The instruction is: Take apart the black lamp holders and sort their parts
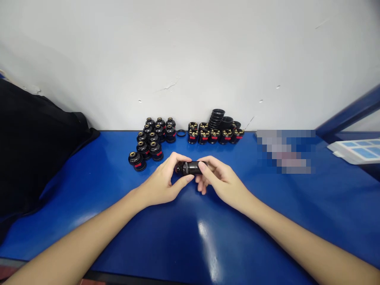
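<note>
My left hand [164, 182] and my right hand [218, 180] meet over the middle of the blue table [190, 237]. Both are closed round one small black cylindrical part [190, 168], held lying sideways just above the tabletop. Behind the left hand stands a cluster of several finished black parts with red marks and brass centres [152, 140]. Behind the right hand stands a row of open black parts with brass contacts [213, 133], and a stack of black caps [218, 118] leans against the wall.
A loose black ring [181, 133] lies between the two groups. A black cloth bundle [32, 146] fills the left side. A white and blue tray [356, 150] sits at the far right, under a blue frame bar [347, 114]. A blurred patch [285, 150] covers something right of centre.
</note>
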`<state>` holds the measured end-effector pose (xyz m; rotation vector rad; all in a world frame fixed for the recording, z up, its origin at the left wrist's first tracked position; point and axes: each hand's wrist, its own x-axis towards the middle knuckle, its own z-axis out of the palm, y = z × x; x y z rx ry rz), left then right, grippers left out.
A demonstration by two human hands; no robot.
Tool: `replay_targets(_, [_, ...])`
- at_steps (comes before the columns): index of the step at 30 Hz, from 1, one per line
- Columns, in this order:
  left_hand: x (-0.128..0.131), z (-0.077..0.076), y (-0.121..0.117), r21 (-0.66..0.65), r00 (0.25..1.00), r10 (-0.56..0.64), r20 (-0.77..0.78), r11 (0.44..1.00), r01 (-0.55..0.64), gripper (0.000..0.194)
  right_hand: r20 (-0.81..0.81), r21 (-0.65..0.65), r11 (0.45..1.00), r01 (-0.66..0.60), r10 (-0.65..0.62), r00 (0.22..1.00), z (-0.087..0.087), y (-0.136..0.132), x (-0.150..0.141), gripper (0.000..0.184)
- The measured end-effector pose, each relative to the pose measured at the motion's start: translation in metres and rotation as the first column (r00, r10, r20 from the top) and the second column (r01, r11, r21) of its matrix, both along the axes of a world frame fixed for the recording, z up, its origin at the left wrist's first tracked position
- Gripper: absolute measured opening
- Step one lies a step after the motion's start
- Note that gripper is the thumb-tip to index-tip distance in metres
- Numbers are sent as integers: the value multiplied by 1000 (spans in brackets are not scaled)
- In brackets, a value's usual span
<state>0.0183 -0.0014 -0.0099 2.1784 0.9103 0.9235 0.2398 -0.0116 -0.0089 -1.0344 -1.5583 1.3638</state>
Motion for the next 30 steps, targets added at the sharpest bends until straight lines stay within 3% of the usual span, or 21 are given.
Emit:
replay_targets(6, [2, 1, 1, -113, 998, 54, 37, 992, -50, 29, -124, 91, 994, -58, 69, 990, -2, 1, 5, 34])
replay_targets(9, [2, 2, 1, -89, 995, 95, 18, 992, -93, 31, -185, 116, 992, -57, 78, 980, -2, 2, 5, 30])
replay_targets(13, [2, 2, 1, -62, 998, 59, 35, 996, -57, 28, -208, 97, 994, -45, 64, 976, -1, 2, 3, 25])
replay_targets(16, [3, 3, 2, -83, 995, 55, 80, 995, -48, 28, -152, 159, 987, 1, 23, 988, 0, 2, 3, 24])
replay_targets(21, [2, 5, 2, -96, 987, 54, 153, 995, -40, 26, 9, 257, 961, 98, -104, 995, 5, 1, 7, 44])
replay_targets(24, [-1, 4, 2, -69, 986, 67, 151, 996, -57, 27, 98, 312, 943, 115, -153, 983, 8, 3, 9, 46])
replay_targets(28, [-3, 2, 4, -9, 987, 122, 104, 992, -122, 30, 103, 366, 903, 224, -278, 955, 5, 6, 12, 46])
replay_targets(30, [-3, 3, 5, 29, 984, 152, 87, 987, -155, 29, 158, 432, 879, 199, -292, 943, 3, 8, 14, 48])
